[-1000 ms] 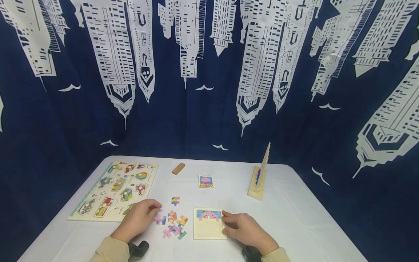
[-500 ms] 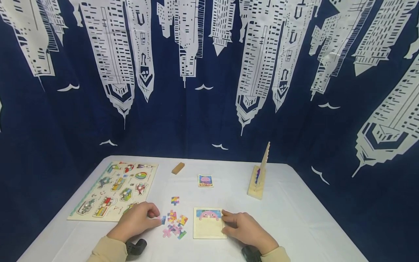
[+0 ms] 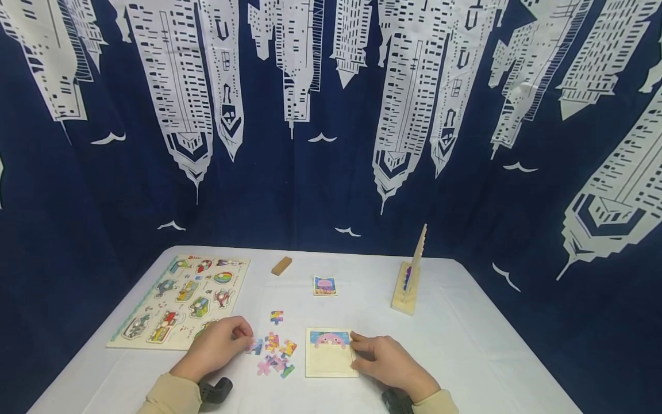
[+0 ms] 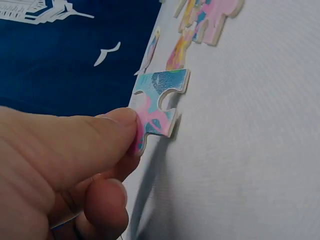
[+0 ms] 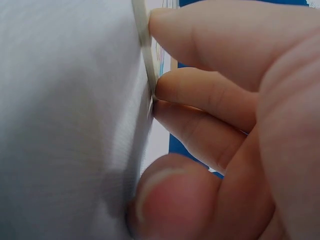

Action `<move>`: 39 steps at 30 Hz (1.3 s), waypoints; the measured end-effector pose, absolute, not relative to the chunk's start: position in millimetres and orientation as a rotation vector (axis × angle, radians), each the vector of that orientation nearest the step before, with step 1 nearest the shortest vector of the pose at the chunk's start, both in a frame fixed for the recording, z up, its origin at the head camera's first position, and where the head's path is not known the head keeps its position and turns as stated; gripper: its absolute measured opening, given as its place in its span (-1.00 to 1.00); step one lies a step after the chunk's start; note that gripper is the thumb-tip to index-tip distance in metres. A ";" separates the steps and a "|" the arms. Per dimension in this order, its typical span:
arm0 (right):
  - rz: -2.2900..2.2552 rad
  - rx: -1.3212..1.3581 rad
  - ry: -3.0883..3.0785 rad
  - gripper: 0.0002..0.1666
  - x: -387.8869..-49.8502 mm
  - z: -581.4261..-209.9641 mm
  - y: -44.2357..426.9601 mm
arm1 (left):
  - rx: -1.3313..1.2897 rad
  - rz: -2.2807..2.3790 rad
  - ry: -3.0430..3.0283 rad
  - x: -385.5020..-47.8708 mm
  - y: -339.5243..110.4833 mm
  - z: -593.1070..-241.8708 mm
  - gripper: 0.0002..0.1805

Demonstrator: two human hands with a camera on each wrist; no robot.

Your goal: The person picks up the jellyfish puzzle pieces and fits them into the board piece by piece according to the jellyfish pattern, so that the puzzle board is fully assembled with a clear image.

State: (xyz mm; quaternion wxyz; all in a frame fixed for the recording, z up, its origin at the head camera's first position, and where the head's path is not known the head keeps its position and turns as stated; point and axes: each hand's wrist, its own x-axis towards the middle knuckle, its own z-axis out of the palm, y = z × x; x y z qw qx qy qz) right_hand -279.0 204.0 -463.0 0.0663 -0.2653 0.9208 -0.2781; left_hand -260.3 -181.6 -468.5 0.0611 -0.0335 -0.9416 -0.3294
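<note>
In the head view, my left hand point(image 3: 217, 346) is at the left of a small heap of jigsaw pieces point(image 3: 276, 362). Thumb and forefinger pinch a blue and pink jigsaw piece point(image 4: 157, 102) by its pink end, its printed face showing in the left wrist view. A square puzzle tray point(image 3: 331, 367) lies on the table; its top strip is filled with a pink creature on blue, the rest is bare wood. My right hand point(image 3: 388, 361) touches the tray's right edge, fingertips point(image 5: 167, 87) against its side in the right wrist view.
A peg puzzle board point(image 3: 176, 299) with vehicle pictures lies at left. Behind are a wooden block point(image 3: 281, 266), a small picture card point(image 3: 324, 286) and a wooden stand point(image 3: 405, 290) with an upright slat. One jigsaw piece point(image 3: 276, 317) lies apart from the heap.
My left hand has come down to the blue and pink jigsaw piece at the heap's left and now pinches it. My right hand and the tray have stayed in place.
</note>
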 end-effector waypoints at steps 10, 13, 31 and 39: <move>-0.853 -0.797 2.777 -0.47 -279.1 -462.8 205.3 | -0.078 -1.155 -2.801 -258.9 -177.4 -460.5 -0.89; -0.855 -0.797 2.776 -0.47 -279.2 -462.8 205.7 | -0.071 -1.168 -2.808 -259.9 -177.2 -461.7 -0.90; -0.816 -0.813 2.789 -0.46 -282.2 -462.3 204.2 | -0.437 -1.370 -2.728 -266.5 -142.3 -457.1 -0.92; -0.838 -0.833 2.773 -0.46 -279.7 -462.6 204.5 | -0.468 -1.318 -2.813 -273.0 -94.7 -451.8 -0.91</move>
